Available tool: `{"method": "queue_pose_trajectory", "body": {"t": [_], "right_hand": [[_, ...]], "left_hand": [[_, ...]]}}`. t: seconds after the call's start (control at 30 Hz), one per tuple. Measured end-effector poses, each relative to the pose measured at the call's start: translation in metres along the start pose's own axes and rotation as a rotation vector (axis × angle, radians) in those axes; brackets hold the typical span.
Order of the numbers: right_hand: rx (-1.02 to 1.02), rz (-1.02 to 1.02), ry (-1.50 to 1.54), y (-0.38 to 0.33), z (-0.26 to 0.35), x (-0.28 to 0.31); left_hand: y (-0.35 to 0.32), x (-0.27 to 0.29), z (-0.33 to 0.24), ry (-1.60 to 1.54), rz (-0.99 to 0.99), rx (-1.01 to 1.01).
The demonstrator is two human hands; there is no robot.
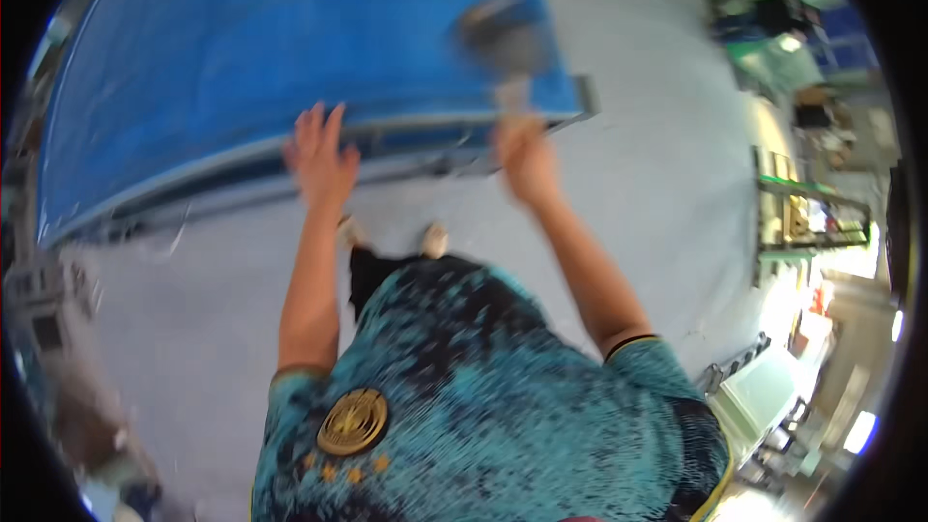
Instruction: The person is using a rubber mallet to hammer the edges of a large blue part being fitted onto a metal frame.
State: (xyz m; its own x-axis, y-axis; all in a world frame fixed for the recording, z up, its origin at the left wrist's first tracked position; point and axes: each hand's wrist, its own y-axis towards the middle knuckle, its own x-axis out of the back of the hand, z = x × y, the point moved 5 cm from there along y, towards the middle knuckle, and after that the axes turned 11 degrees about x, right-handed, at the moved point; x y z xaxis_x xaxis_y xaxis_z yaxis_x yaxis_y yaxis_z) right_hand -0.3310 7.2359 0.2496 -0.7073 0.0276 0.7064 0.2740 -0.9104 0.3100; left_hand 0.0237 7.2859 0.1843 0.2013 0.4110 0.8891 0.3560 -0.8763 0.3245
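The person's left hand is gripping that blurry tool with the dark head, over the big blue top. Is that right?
Not the left hand: the head view shows the right hand gripping the blurry dark-headed tool over the big blue top.

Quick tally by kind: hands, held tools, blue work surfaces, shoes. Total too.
Hands: 2 (left hand, right hand)
Held tools: 1 (blurred tool, in the right hand)
Blue work surfaces: 1 (blue work surface)
Shoes: 2 (light shoes, partly hidden)
Total: 6
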Motion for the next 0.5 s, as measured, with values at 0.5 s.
{"method": "queue_pose_trajectory", "body": {"t": [0.5], "right_hand": [[-0.148,0.356,0.079,0.019,0.049,-0.004]], "left_hand": [[-0.031,-0.007,0.027,0.118,0.023,0.1]]}}
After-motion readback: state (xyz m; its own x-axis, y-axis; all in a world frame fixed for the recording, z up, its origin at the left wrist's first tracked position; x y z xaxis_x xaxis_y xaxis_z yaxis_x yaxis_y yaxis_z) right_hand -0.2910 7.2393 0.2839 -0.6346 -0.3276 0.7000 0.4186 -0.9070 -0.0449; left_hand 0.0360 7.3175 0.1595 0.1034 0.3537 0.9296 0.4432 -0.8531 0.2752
